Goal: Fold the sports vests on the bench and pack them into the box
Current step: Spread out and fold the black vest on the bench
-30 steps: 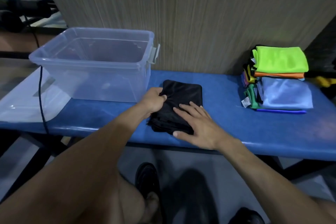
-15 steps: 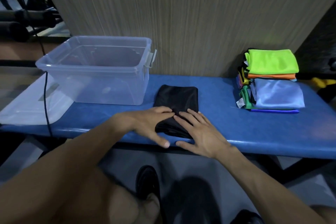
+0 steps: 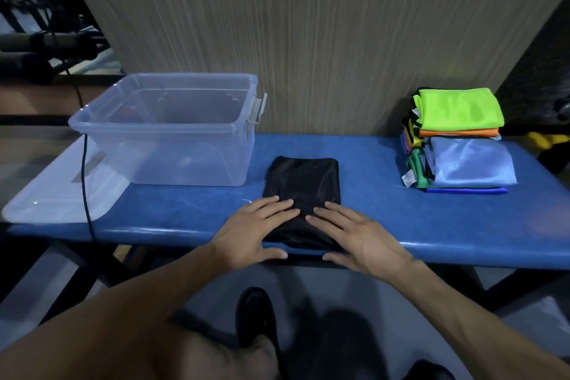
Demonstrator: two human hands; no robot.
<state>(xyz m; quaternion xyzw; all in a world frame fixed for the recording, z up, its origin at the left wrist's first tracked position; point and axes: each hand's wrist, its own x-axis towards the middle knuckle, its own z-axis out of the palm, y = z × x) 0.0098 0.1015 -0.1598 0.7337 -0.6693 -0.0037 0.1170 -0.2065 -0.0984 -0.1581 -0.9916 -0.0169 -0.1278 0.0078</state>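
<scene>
Vest (image 3: 303, 182) now lies square under our fingers (image 3: 277, 205), both hands flat and spread after shifting to its near edge; box (image 3: 172, 129) waits, far left.

blue padded bench (image 3: 385, 210): clear plastic box (image 3: 172, 133) and its lid (image 3: 52, 197) at left, folded black vest (image 3: 303, 182) centre, stack of folded coloured vests (image 3: 456, 139) at right.

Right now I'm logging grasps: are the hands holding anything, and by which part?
Nothing is gripped. Both the left hand and right hand lie flat, fingers spread, pressing the near end of the folded black vest on the bench.
</scene>
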